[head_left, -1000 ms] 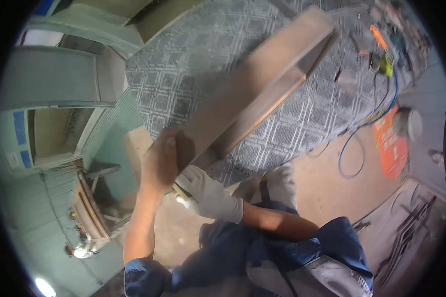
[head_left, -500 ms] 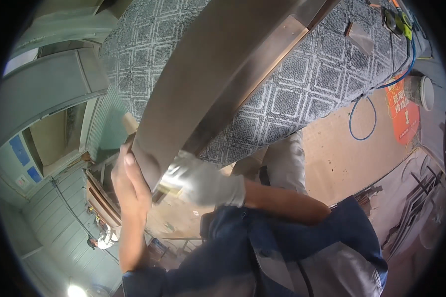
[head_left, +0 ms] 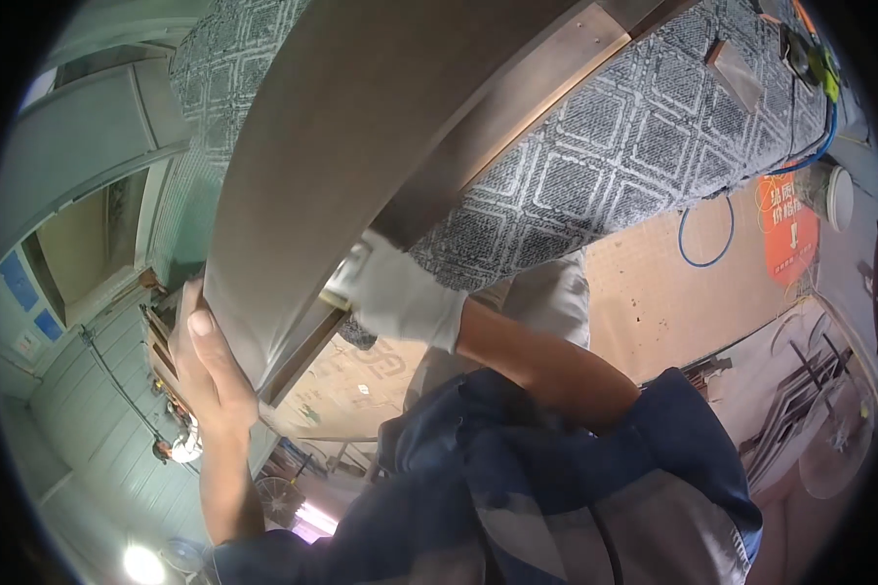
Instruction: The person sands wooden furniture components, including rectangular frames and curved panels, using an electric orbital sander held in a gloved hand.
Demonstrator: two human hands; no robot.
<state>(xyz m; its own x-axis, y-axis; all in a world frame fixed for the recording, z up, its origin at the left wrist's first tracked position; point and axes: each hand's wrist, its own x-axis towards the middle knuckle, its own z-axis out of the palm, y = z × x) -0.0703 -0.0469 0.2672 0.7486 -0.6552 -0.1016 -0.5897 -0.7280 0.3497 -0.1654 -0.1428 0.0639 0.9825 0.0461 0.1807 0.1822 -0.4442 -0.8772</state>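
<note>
A long, brownish-grey metal panel (head_left: 322,136) with a folded edge slants across a table spread with grey patterned cloth (head_left: 595,166). My bare left hand (head_left: 210,366) wraps its near end, thumb on the upper face and the other fingers mostly hidden. At the panel's right-hand edge, a little up from that end, my white-gloved right hand (head_left: 400,292) closes round a small yellowish block-like piece (head_left: 336,298). Only part of this piece shows, and its exact kind is unclear. A copper-toned strip (head_left: 556,73) lies along the panel's folded side, farther off.
On the cloth at far right are a small metal offcut (head_left: 737,76), a yellow-green tool (head_left: 829,78) and a blue hose (head_left: 812,161). A white bucket (head_left: 839,198) stands beyond the cardboard-covered floor (head_left: 644,292). Another person (head_left: 180,444) is far off at lower left.
My right hand has slid farther up along the panel's edge, away from the near end. The panel's near end and my left hand appear shifted left as the view moved.
</note>
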